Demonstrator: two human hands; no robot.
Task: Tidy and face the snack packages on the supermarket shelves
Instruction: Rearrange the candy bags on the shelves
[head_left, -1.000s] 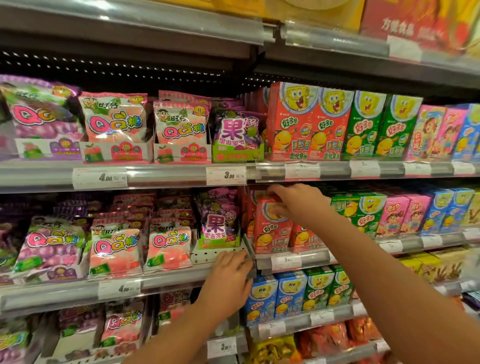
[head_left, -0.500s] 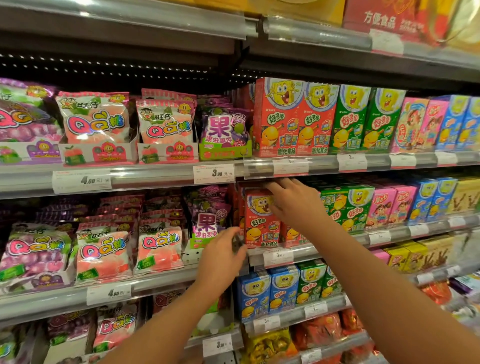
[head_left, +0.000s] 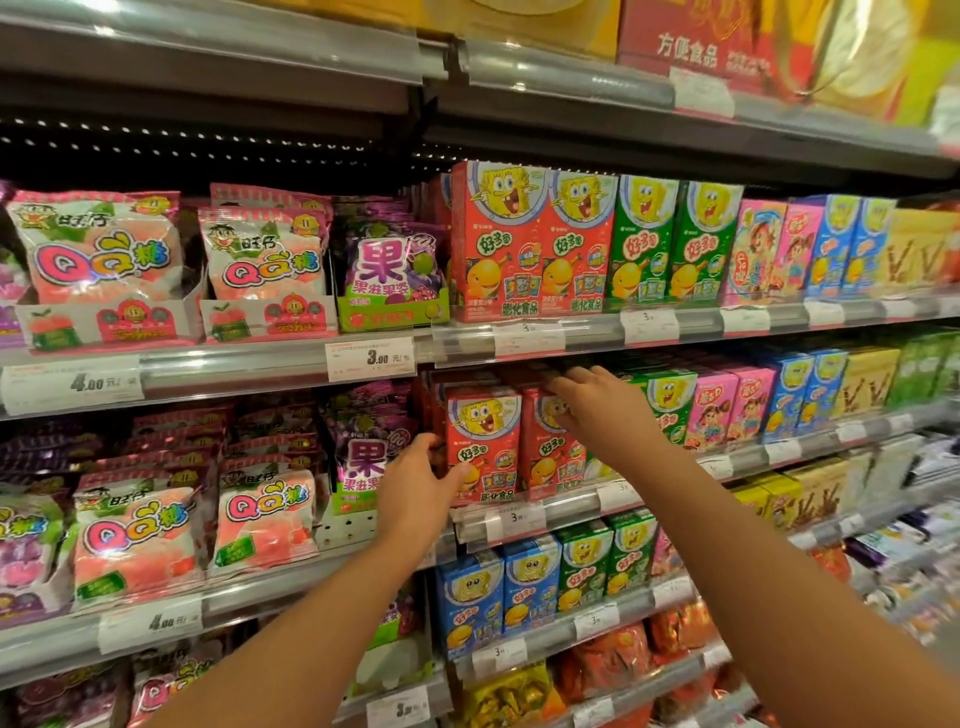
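On the middle shelf, glossy red cardboard boxes (head_left: 483, 441): left hand (head_left: 415, 493) gripping the left box's edge, right hand (head_left: 597, 410) curled over the neighbouring box (head_left: 550, 457), hiding its top corner.

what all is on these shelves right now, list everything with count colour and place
red cartoon boxes: two facing on the upper shelf, two on the middle shelf under the hands
green cartoon boxes: two, upper shelf, right of the red ones; more on the shelves below
blue cartoon boxes: two, lower shelf; others further right on the shelves above
pink boxes: two, upper shelf, and two on the middle shelf
pink candy bags: two facing per shelf, left bay
purple bags: one facing per shelf, beside the pink bags
price tags: white, many, along the shelf rails
left hand: grips the left red box's edge, middle shelf
right hand: fingers on top of the right red box
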